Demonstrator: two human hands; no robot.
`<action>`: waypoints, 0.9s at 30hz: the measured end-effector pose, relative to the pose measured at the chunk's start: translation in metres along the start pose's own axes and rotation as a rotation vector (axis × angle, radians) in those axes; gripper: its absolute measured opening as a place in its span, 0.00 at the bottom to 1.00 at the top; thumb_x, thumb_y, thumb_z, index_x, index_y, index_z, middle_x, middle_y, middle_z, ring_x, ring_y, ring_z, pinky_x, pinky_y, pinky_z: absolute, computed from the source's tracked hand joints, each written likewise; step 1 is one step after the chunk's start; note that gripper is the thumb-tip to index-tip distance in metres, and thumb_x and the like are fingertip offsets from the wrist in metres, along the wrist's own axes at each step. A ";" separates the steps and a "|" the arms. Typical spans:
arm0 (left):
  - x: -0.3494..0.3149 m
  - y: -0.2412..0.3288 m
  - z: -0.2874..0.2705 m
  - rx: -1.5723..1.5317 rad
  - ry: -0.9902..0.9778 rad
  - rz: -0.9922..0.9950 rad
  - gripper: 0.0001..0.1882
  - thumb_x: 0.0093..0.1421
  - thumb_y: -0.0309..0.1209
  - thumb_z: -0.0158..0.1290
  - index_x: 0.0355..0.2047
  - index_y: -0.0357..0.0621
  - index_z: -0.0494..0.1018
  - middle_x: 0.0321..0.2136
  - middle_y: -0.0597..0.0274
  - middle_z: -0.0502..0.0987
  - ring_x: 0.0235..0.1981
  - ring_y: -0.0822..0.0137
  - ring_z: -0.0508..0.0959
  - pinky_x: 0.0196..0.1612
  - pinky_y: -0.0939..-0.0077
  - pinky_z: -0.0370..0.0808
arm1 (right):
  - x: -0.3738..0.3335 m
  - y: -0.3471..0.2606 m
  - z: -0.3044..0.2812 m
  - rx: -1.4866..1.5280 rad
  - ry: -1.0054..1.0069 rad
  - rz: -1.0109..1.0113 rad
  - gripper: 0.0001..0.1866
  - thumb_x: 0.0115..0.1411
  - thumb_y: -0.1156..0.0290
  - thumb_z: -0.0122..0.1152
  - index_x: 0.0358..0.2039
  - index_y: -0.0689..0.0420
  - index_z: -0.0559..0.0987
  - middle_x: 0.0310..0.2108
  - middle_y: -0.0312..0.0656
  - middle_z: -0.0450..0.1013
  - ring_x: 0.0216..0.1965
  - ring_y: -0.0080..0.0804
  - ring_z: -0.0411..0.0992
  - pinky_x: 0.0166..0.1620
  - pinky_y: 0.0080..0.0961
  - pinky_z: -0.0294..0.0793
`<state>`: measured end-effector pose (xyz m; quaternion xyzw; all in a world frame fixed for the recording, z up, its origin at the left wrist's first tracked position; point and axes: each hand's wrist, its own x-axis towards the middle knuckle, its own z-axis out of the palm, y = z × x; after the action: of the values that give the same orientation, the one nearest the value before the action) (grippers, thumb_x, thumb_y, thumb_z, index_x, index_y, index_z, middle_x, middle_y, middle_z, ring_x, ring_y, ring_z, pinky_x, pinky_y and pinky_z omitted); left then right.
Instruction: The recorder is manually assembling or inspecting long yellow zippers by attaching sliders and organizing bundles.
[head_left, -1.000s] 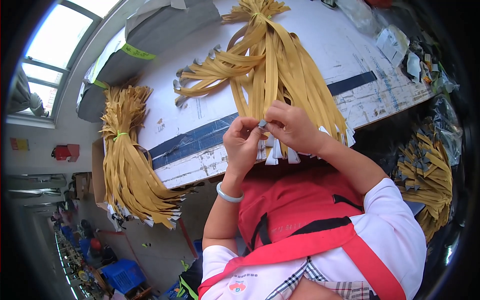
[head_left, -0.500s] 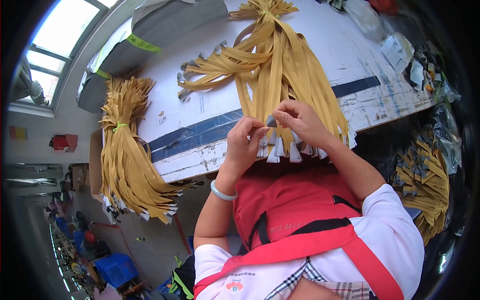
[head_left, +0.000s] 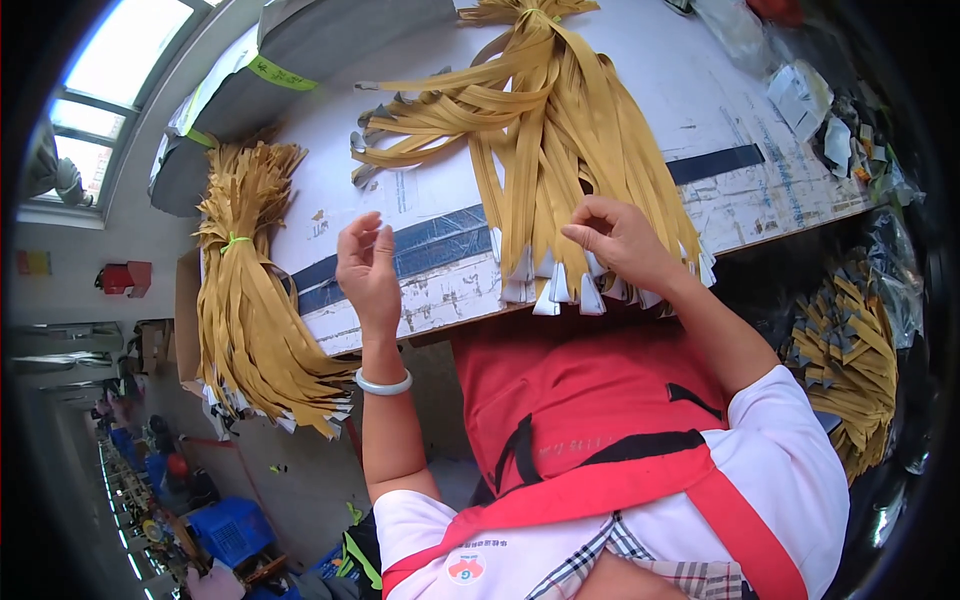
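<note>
A bundle of long mustard-yellow tape strips (head_left: 550,130), tied near its top with a light-green tie, lies spread on the white tabletop. White tips (head_left: 560,285) hang at the table's near edge. Several strips (head_left: 425,125) fan out to the left, their grey tips pointing outward. My left hand (head_left: 368,275) is raised over the table's near edge, left of the bundle, fingers apart and nothing in it. Above the lower part of the bundle, my right hand (head_left: 625,243) has loosely curled fingers, with a gap between thumb and forefinger. No strip shows in its grasp.
Another tied bundle of yellow strips (head_left: 240,300) drapes over the table's left end. Grey rolled material (head_left: 350,40) stands behind it. More strips (head_left: 845,365) are heaped low on the right, beside plastic bags (head_left: 895,270). Dark tape (head_left: 420,245) crosses the tabletop.
My hands have parted: the left has swung left, away from the right, and let go of a grey tip. One more strip now stretches left atop the fanned group.
</note>
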<state>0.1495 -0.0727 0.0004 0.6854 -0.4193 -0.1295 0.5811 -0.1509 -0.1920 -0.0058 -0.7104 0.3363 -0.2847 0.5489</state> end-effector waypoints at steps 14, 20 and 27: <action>-0.071 -0.008 0.064 0.292 -0.519 0.428 0.09 0.52 0.18 0.58 0.33 0.41 0.74 0.37 0.53 0.75 0.39 0.49 0.76 0.43 0.62 0.73 | 0.028 0.021 0.047 -0.635 -0.398 -0.351 0.05 0.58 0.70 0.62 0.35 0.55 0.78 0.41 0.43 0.71 0.41 0.48 0.75 0.43 0.41 0.75; -0.057 -0.002 0.055 -0.374 -0.585 -0.005 0.07 0.57 0.15 0.56 0.34 0.39 0.73 0.39 0.61 0.77 0.42 0.68 0.76 0.46 0.77 0.72 | 0.040 -0.017 0.026 -0.187 -0.537 -0.296 0.07 0.58 0.69 0.66 0.34 0.57 0.79 0.34 0.40 0.73 0.34 0.33 0.75 0.38 0.30 0.75; -0.039 0.021 0.068 -0.858 -0.541 -0.249 0.08 0.61 0.19 0.58 0.40 0.40 0.75 0.38 0.68 0.78 0.40 0.77 0.77 0.45 0.83 0.73 | 0.046 -0.035 0.020 0.470 -0.494 0.157 0.09 0.59 0.68 0.69 0.34 0.59 0.79 0.28 0.34 0.76 0.27 0.19 0.73 0.32 0.18 0.74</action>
<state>0.0718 -0.0907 -0.0121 0.3724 -0.3792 -0.5301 0.6607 -0.1019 -0.2104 0.0250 -0.5840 0.1725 -0.1308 0.7824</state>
